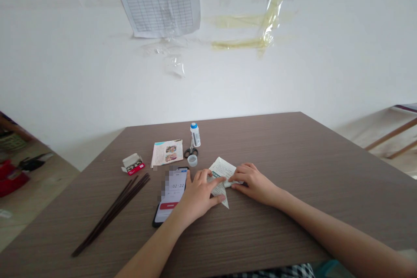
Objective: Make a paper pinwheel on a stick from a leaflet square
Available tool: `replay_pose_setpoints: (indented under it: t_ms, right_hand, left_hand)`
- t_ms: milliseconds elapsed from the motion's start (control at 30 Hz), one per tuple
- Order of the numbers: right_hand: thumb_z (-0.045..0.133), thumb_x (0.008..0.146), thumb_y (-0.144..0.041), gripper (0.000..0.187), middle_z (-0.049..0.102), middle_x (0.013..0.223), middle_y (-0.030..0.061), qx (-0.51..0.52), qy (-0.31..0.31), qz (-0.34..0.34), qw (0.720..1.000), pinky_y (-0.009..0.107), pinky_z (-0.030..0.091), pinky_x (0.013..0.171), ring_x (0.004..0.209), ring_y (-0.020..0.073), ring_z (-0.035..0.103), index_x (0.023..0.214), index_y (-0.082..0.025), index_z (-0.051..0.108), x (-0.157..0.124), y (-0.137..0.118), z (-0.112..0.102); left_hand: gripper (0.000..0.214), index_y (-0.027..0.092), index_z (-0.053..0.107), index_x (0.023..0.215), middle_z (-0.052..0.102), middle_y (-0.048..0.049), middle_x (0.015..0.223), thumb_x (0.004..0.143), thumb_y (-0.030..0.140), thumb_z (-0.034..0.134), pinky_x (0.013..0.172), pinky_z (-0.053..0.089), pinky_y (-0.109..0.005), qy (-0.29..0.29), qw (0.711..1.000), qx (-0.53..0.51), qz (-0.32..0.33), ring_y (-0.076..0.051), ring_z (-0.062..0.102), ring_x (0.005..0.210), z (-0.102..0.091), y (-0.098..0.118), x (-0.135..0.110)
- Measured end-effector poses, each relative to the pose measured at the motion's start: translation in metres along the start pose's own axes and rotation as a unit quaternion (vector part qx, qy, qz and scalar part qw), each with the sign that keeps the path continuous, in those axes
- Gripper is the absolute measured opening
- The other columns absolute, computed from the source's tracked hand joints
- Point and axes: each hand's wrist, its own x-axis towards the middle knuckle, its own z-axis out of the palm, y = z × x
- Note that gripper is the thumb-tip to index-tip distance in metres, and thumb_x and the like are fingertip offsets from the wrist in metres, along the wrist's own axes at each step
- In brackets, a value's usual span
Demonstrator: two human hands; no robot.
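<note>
A folded piece of printed paper (221,165) lies on the table between my hands, with one pointed corner toward me. My left hand (200,193) rests over its left part, pressing it down with thumb and forefinger spread apart. The bent fingers of my right hand (252,182) are closed on the paper's right edge. Part of the sheet is hidden under both hands. Just left of my left hand lies a phone (171,195) showing a timer.
On the brown table (276,139) are a white bottle with a blue cap (195,135), scissors (190,152), a small clear cup (192,160), a printed paper stack (167,153), an open small box (133,165) and several dark thin sticks (112,213). A white wall (260,91) stands behind.
</note>
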Motion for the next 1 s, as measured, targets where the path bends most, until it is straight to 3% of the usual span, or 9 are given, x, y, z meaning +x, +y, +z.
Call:
replay_pose_setpoints:
  t_ms: [367,633,1000]
  right_hand:
    - [0.09,0.116,-0.02,0.022,0.096,0.119,0.0105,-0.004,-0.001,0.0,1.0,0.054,0.069,0.124,0.118,0.035,0.091,0.129,-0.032,0.102,0.001,-0.002,-0.002]
    - [0.085,0.121,-0.024,0.021,0.095,0.122,0.0111,-0.002,-0.01,-0.001,1.0,0.056,0.067,0.128,0.124,0.0348,0.089,0.132,-0.031,0.102,0.0,0.0,0.0]
    - [0.087,0.12,-0.019,0.019,0.093,0.12,0.0103,-0.011,-0.004,-0.015,1.0,0.056,0.067,0.125,0.121,0.0329,0.089,0.131,-0.028,0.1,-0.001,0.001,0.002]
  left_hand:
    - [0.063,0.039,0.084,0.177,0.078,-0.0156,0.174,0.116,0.042,0.098,0.152,0.037,-0.095,0.013,1.0,0.011,-0.001,-0.053,0.072,0.167,-0.001,0.002,-0.001]
    - [0.068,0.037,0.083,0.18,0.076,-0.0196,0.179,0.115,0.045,0.1,0.156,0.019,-0.099,-0.044,0.999,0.015,-0.015,-0.053,0.068,0.173,-0.012,0.006,0.003]
    - [0.069,0.037,0.081,0.181,0.077,-0.0187,0.176,0.115,0.047,0.099,0.156,0.023,-0.098,-0.036,0.999,0.02,-0.015,-0.052,0.07,0.169,-0.01,0.006,0.003]
